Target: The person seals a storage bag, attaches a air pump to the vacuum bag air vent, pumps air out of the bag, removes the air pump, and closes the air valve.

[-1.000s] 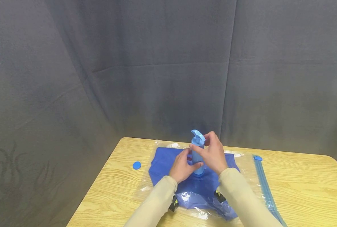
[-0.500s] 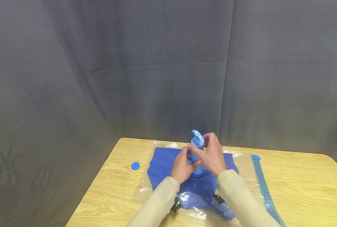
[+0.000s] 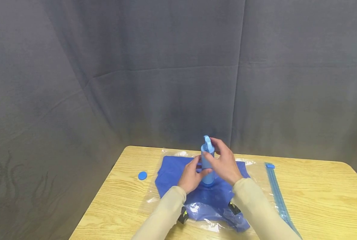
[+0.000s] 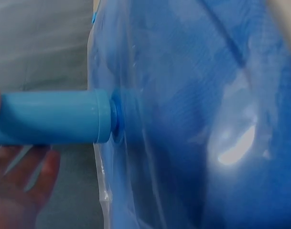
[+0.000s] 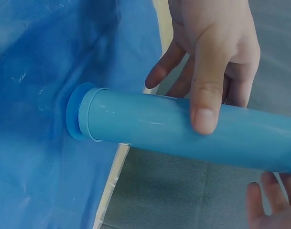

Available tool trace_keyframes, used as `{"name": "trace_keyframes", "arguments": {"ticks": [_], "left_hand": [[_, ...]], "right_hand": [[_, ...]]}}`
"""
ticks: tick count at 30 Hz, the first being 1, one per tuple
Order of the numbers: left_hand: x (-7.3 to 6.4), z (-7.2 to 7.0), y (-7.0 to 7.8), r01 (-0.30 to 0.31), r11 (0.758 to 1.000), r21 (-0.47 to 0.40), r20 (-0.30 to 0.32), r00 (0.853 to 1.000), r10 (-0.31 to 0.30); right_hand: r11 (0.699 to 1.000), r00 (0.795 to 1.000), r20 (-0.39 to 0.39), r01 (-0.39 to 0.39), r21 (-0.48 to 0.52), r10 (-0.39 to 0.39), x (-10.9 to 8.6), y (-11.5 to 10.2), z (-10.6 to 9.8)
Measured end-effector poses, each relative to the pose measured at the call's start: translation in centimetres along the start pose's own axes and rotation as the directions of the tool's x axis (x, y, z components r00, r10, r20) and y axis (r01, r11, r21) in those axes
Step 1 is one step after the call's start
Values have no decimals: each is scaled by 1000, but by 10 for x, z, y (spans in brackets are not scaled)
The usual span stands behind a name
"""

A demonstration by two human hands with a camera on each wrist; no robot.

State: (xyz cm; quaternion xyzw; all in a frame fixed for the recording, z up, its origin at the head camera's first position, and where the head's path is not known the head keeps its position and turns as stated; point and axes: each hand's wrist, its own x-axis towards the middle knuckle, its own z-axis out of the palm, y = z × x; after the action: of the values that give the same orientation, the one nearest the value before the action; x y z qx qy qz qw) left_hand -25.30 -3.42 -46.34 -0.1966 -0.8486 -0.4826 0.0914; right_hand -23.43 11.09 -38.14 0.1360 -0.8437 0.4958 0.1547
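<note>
A light blue hand pump [image 3: 208, 163] stands upright on the clear storage bag [image 3: 258, 180], its base meeting a blue valve [image 5: 74, 112]. Dark blue folded cloth [image 3: 173, 170] shows through the plastic. My left hand [image 3: 191, 175] holds the pump body around its middle, thumb in front and fingers behind. Higher up, my right hand [image 3: 223, 161] grips the pump's top, its fingers by the curved handle [image 3: 208, 142] and its thumb on the near side. In the right wrist view the left thumb [image 5: 205, 112] lies across the barrel.
A round blue cap [image 3: 142, 175] lies on the wooden table [image 3: 121, 193] left of the bag. Along the bag's right edge runs a zip strip [image 3: 276, 190] with a blue slider [image 3: 270, 165]. Grey curtains [image 3: 166, 100] hang behind and to the left.
The pump's handle has turned and now shows nearly edge-on. My right hand's fingers have shifted round the top with it. The left hand keeps its hold on the body.
</note>
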Motion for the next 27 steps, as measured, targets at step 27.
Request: {"name": "trace_keyframes", "arguments": {"ticks": [27], "left_hand": [[-1,-9,-2,34,999,-31,181,983,-28]], "right_hand": [[999,999,27,-24,28,23,0,4,-2]]}}
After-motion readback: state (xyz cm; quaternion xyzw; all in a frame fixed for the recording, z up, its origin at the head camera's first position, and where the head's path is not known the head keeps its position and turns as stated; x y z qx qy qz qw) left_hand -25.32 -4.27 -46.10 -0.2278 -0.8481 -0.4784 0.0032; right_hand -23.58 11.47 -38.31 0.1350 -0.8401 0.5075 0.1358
